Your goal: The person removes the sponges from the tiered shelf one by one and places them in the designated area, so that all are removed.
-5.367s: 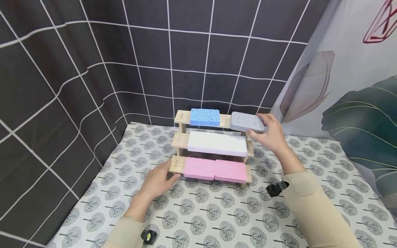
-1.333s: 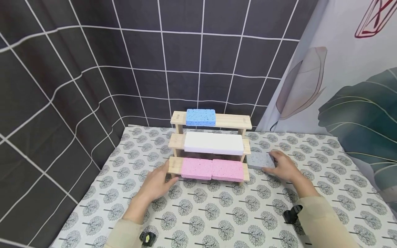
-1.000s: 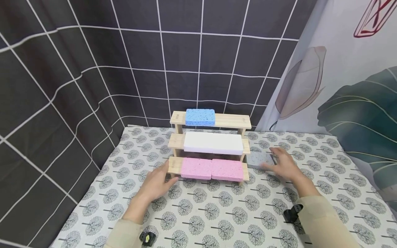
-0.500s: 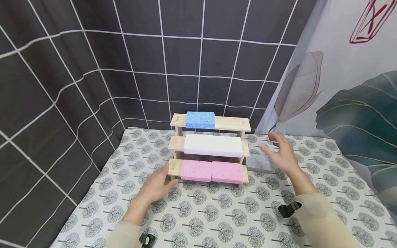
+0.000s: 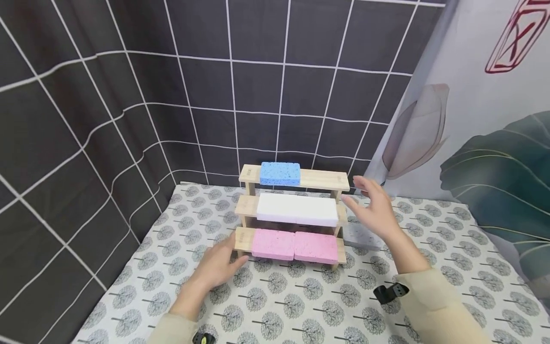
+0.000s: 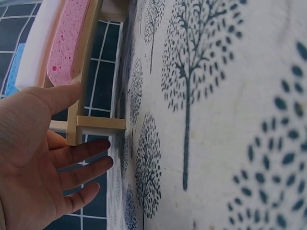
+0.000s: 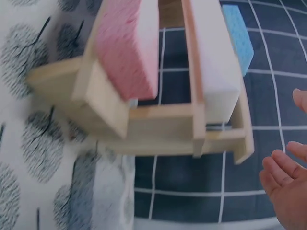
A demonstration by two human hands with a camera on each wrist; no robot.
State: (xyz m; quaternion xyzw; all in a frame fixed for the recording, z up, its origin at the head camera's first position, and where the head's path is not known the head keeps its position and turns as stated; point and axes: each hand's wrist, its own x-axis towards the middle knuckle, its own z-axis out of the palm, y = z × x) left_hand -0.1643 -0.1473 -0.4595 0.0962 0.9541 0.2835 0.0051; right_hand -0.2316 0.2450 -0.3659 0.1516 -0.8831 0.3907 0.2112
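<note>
A three-step wooden display stand point(image 5: 326, 179) carries a blue sponge point(image 5: 280, 173) on its top step, two white foam blocks point(image 5: 296, 208) end to end on the middle one, and two pink sponges point(image 5: 315, 247) on the lowest. My left hand point(image 5: 216, 263) grips the left end of the lowest step; in the left wrist view its thumb lies on the board and the fingers reach round behind. My right hand point(image 5: 375, 210) hovers by the top step's right end, thumb and fingers spread around nothing. Beneath it, a grey sponge point(image 5: 361, 236) lies on the tablecloth, right of the stand.
The tree-print tablecloth point(image 5: 275, 306) spreads in front of the stand and to both sides. A dark grid curtain point(image 5: 258, 86) hangs behind and at the left; a pale leaf-print curtain point(image 5: 468, 110) hangs at the right.
The grey sponge came down from the top step to the tablecloth. My right hand released it, then rose and moved left toward the top step. My left hand stays at the stand's left end.
</note>
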